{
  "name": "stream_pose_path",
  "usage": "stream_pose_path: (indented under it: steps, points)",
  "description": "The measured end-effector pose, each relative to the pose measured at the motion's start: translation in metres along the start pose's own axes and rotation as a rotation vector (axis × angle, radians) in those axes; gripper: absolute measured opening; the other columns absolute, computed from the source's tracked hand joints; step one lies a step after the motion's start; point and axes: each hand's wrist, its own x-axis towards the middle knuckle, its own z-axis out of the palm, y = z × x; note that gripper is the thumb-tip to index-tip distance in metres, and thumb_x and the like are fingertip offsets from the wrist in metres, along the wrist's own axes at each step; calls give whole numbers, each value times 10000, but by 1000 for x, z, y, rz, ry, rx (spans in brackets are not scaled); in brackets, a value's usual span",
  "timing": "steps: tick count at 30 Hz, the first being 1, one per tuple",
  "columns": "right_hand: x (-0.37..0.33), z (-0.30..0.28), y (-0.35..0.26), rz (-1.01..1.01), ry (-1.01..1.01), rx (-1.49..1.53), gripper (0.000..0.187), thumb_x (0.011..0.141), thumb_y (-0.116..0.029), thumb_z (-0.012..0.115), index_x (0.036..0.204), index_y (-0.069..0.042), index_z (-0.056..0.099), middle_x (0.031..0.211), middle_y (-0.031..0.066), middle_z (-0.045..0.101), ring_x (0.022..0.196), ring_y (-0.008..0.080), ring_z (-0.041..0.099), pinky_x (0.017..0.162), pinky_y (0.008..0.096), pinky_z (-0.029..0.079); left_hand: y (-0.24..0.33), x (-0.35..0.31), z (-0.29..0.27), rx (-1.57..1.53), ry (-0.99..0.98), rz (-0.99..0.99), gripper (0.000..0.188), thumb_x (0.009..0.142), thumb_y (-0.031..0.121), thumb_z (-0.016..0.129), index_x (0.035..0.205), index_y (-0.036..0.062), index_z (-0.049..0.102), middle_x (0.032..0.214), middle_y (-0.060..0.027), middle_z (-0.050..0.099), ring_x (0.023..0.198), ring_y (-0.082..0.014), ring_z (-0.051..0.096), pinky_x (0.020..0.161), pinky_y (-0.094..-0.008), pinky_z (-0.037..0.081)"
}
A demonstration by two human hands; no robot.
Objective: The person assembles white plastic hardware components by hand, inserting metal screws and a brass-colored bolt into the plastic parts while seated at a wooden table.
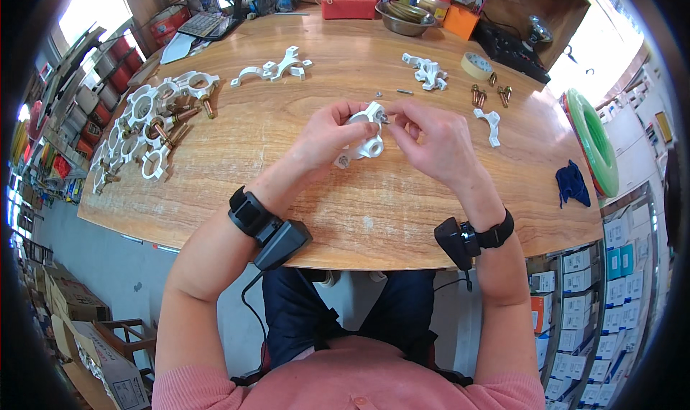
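Observation:
Over the middle of the wooden table (309,216), my left hand (327,137) is closed around a white pipe clamp (371,148) with ring-shaped openings. My right hand (438,140) pinches a small metal screw (384,120) at the clamp's upper right corner; its tip is partly hidden by the fingers. Just beyond the hands lie a small nut (379,94) and a short metal stud (405,91). Farther off are white clamp pieces (277,69) to the left and more clamp pieces (429,74) to the right. A single curved clamp half (491,127) rests right of my right hand.
Assembled white clamps with brass-coloured bolts (144,108) are heaped at the left. Several loose bolts (505,95) and a tape roll (476,65) lie at the right, with a dark blue cloth (572,183) by the edge. Metal bowls (405,23) and a red box (348,7) stand at the back.

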Motion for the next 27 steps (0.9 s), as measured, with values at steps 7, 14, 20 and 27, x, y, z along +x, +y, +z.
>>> stream_pose_path:
  steps: [7,14,20,27]
  points:
    - [-1,2,5,-74,41,-54,99,706,-97,580,801,-85,606,679,71,602,600,212,589,508,300,450,1,0,1,1,0,-2,311,765,115,564,1047,-1,500,885,-21,549,744,-71,514,635,-210,426]
    - [0,-1,3,-5,-70,-101,84,707,-115,589,786,-87,589,663,63,593,591,220,580,500,309,444,1,-1,1,-7,17,-10,309,764,112,563,1045,-1,500,886,-23,548,747,-76,516,638,-217,429]
    - [0,2,5,-109,23,-64,64,718,-115,580,776,-89,570,655,50,583,599,219,577,501,307,440,0,0,1,42,-48,-30,312,758,118,573,1039,1,503,894,-24,546,753,-79,518,637,-216,428]
    - [0,1,3,82,-28,-26,106,699,-166,609,748,-86,560,625,41,580,568,211,578,489,306,435,-3,0,1,21,-18,8,343,749,122,601,1049,0,487,915,-36,546,785,-85,524,676,-222,440]
